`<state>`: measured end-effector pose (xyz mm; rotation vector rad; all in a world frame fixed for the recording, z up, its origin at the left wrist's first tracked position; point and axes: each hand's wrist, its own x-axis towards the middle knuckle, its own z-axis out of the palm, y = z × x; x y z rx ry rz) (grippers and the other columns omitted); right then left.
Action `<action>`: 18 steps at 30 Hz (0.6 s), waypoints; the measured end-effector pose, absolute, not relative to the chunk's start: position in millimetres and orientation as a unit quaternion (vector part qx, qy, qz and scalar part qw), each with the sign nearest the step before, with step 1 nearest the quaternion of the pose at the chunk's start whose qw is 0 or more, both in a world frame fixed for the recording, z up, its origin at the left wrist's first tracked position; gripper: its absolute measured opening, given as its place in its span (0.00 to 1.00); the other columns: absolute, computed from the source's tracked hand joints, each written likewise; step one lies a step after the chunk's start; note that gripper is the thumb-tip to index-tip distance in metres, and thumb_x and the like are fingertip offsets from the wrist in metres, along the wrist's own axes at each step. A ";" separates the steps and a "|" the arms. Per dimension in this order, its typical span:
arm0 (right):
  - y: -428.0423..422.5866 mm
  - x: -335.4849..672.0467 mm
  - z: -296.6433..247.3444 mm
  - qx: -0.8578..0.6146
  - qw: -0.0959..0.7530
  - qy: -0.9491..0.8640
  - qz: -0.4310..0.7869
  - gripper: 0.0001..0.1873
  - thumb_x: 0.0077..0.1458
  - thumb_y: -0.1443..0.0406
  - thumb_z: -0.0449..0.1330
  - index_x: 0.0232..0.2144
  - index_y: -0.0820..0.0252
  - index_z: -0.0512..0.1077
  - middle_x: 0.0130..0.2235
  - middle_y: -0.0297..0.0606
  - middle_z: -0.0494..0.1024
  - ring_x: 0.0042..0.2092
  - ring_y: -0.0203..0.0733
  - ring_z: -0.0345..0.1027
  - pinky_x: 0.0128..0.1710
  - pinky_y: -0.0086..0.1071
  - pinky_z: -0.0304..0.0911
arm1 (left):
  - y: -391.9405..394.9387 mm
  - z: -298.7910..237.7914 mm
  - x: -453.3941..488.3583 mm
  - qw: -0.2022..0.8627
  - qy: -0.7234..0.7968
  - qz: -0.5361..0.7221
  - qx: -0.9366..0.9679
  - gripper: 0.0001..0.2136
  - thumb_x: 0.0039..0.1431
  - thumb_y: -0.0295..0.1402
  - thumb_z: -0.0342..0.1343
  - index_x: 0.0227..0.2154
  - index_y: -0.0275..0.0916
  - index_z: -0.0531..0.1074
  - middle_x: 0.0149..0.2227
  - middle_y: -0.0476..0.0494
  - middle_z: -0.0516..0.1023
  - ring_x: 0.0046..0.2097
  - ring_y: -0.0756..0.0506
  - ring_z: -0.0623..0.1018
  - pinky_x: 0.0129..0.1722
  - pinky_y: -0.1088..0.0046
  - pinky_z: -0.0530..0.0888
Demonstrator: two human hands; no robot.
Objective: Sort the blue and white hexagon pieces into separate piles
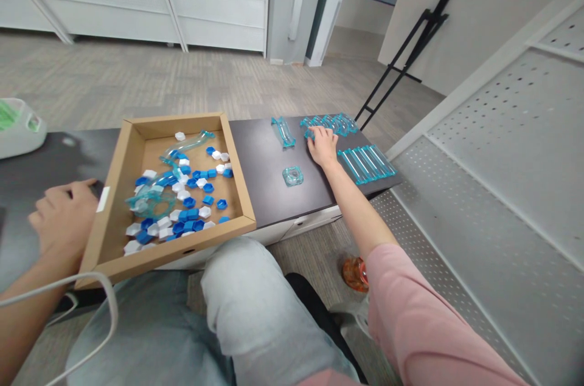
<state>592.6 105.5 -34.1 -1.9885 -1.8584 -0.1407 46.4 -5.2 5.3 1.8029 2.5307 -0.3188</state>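
Note:
My right hand (323, 146) reaches down to the near left end of a row of clear turquoise curved track pieces (340, 123), with its fingers bent and closed on the end piece; the fingertips are partly hidden. Beside it lie several straight turquoise track pieces (367, 164), side by side. To its left are a separate turquoise track piece (283, 132) and a small squarish clear piece (292, 176). My left hand (61, 216) rests left of the cardboard box (249, 225), fingers curled by a dark object (97, 189) that I cannot make out.
The box holds blue and white hexagonal pieces (185, 216) and clear turquoise curved tubes (152, 200). A white basket (20, 130) stands at the far left. A white cable (109, 301) hangs over my left forearm. A perforated panel (479, 203) borders the dark table (262, 191) on the right.

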 end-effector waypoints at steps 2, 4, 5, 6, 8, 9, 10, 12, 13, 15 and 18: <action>102.6 589.9 -33.6 -0.684 0.220 -0.694 -0.043 0.27 0.79 0.62 0.55 0.74 0.56 0.76 0.75 0.50 0.78 0.72 0.66 0.65 0.71 0.59 0.58 | -5.2 -8.3 32.9 -0.010 0.833 -0.007 0.553 0.41 0.74 0.36 0.17 0.81 0.40 0.59 0.75 0.10 0.68 0.76 0.20 0.71 0.59 0.39 0.77; 99.8 586.1 -34.6 -0.647 0.226 -0.728 -0.019 0.27 0.81 0.58 0.53 0.75 0.51 0.76 0.75 0.47 0.78 0.72 0.64 0.65 0.72 0.59 0.57 | -3.7 -18.5 25.7 -0.014 0.827 0.062 0.559 0.42 0.72 0.37 0.18 0.81 0.36 0.59 0.74 0.07 0.67 0.76 0.19 0.71 0.61 0.36 0.75; 98.8 584.0 -35.7 -0.630 0.227 -0.743 -0.004 0.27 0.82 0.56 0.52 0.75 0.49 0.76 0.75 0.46 0.79 0.72 0.63 0.65 0.72 0.59 0.56 | -2.7 -21.4 24.9 -0.016 0.823 0.076 0.563 0.42 0.73 0.38 0.18 0.81 0.33 0.61 0.74 0.06 0.67 0.75 0.18 0.71 0.62 0.35 0.74; 98.1 581.8 -37.0 -0.616 0.228 -0.754 0.008 0.27 0.83 0.55 0.52 0.75 0.48 0.77 0.75 0.45 0.79 0.72 0.62 0.66 0.72 0.60 0.56 | -1.6 -22.7 25.9 -0.020 0.823 0.080 0.562 0.42 0.73 0.37 0.18 0.79 0.30 0.63 0.73 0.04 0.68 0.75 0.17 0.71 0.63 0.34 0.73; 97.8 578.1 -39.7 -0.595 0.226 -0.771 0.026 0.27 0.83 0.53 0.51 0.73 0.45 0.79 0.75 0.44 0.80 0.73 0.62 0.66 0.72 0.61 0.55 | 0.7 -21.2 30.9 -0.028 0.833 0.070 0.548 0.40 0.75 0.35 0.20 0.75 0.24 0.68 0.71 0.03 0.70 0.72 0.17 0.74 0.64 0.36 0.74; 98.3 576.8 -40.9 -0.587 0.224 -0.777 0.032 0.27 0.83 0.52 0.51 0.71 0.45 0.81 0.74 0.44 0.81 0.73 0.63 0.67 0.72 0.61 0.56 | 1.7 -19.2 33.7 -0.034 0.834 0.060 0.547 0.38 0.76 0.35 0.23 0.73 0.24 0.70 0.71 0.04 0.71 0.71 0.18 0.75 0.64 0.37 0.74; 99.0 576.1 -41.8 -0.581 0.221 -0.782 0.038 0.27 0.83 0.50 0.51 0.69 0.45 0.83 0.74 0.44 0.81 0.73 0.63 0.67 0.71 0.62 0.56 | 2.5 -16.9 36.1 -0.035 0.835 0.051 0.546 0.36 0.77 0.34 0.26 0.72 0.23 0.71 0.71 0.06 0.72 0.71 0.19 0.75 0.65 0.39 0.75; 101.0 576.0 -42.9 -0.569 0.218 -0.791 0.050 0.27 0.83 0.49 0.51 0.65 0.45 0.85 0.73 0.44 0.82 0.73 0.65 0.68 0.70 0.64 0.57 | 2.9 -12.9 38.8 -0.030 0.833 0.043 0.551 0.33 0.78 0.33 0.30 0.72 0.23 0.70 0.71 0.07 0.72 0.70 0.21 0.76 0.66 0.42 0.74; 101.9 576.5 -43.2 -0.562 0.217 -0.796 0.055 0.27 0.83 0.49 0.51 0.65 0.45 0.86 0.73 0.44 0.82 0.73 0.65 0.68 0.70 0.64 0.57 | 2.5 -11.4 39.1 -0.027 0.831 0.045 0.554 0.32 0.79 0.32 0.31 0.73 0.24 0.70 0.71 0.08 0.72 0.70 0.21 0.75 0.66 0.43 0.74; 103.3 578.2 -43.4 -0.549 0.217 -0.805 0.062 0.28 0.82 0.49 0.51 0.64 0.45 0.86 0.73 0.44 0.82 0.72 0.66 0.70 0.70 0.65 0.58 | 0.6 -9.2 38.8 -0.019 0.826 0.051 0.561 0.31 0.79 0.32 0.33 0.74 0.25 0.70 0.72 0.09 0.71 0.70 0.21 0.74 0.66 0.43 0.73; 104.6 581.0 -43.9 -0.534 0.211 -0.817 0.061 0.27 0.81 0.49 0.51 0.64 0.45 0.86 0.73 0.44 0.82 0.72 0.65 0.72 0.71 0.66 0.59 | -2.6 -7.0 38.9 -0.004 0.821 0.059 0.568 0.31 0.80 0.33 0.34 0.75 0.26 0.68 0.73 0.11 0.70 0.71 0.21 0.72 0.68 0.44 0.71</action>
